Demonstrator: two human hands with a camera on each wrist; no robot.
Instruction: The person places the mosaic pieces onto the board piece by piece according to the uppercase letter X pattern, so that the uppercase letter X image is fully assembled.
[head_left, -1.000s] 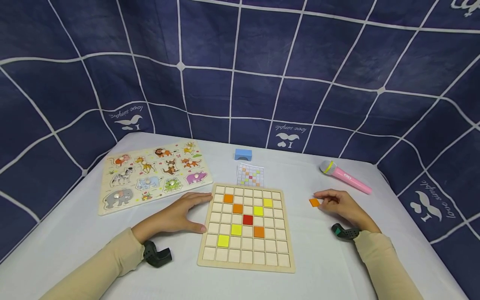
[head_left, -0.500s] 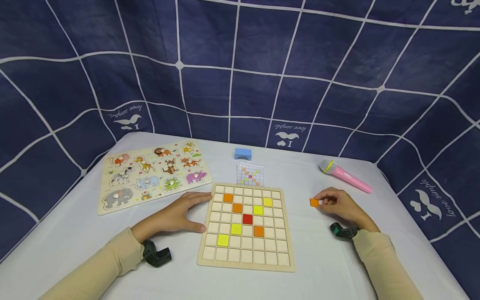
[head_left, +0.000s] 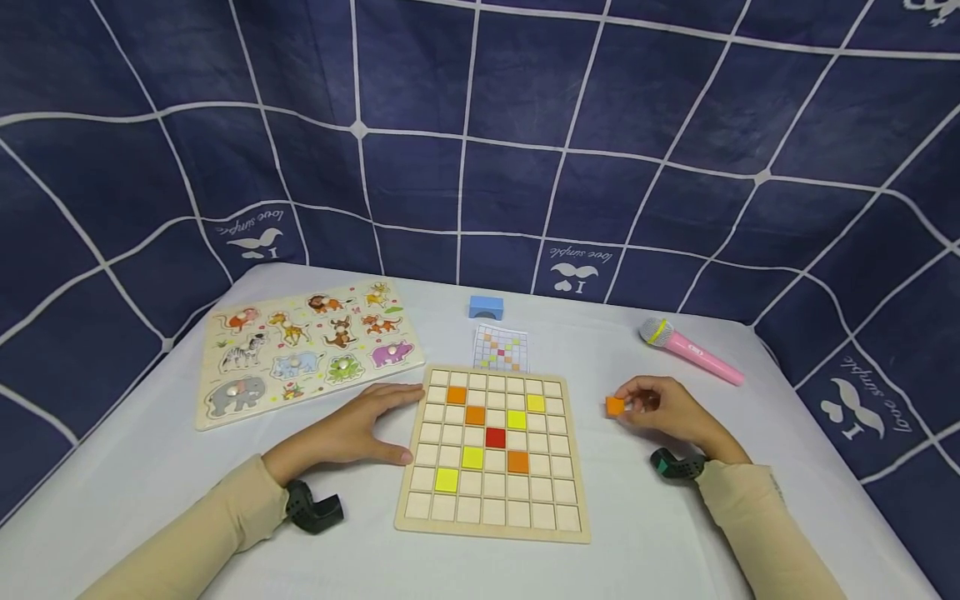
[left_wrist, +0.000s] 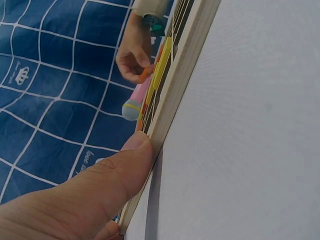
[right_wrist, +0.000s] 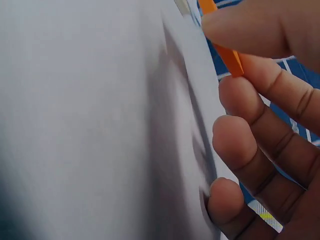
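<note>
A square wooden grid board point(head_left: 491, 535) lies on the white table, with one red tile point(head_left: 496, 437) and several orange and yellow tiles set in its cells. My left hand point(head_left: 348, 429) rests at the board's left edge, fingers extended and thumb tip against the side; the left wrist view shows that thumb point(left_wrist: 112, 177) on the edge. To the right of the board, my right hand point(head_left: 670, 414) pinches a small square orange tile point(head_left: 614, 407) between thumb and fingers. Seen from the right wrist, the orange tile point(right_wrist: 231, 62) is edge-on and partly covered by the thumb.
Behind the board lies a pattern card point(head_left: 501, 347) with coloured squares, and past it a blue block point(head_left: 486, 308). An animal peg puzzle point(head_left: 307, 350) sits at the back left. A pink toy microphone point(head_left: 697, 358) lies at the back right. Dark blue cloth point(head_left: 420, 183) surrounds the table.
My right hand has moved slightly left toward the board with the orange tile, which has turned to face the head camera more. My left hand and the board stay put.
</note>
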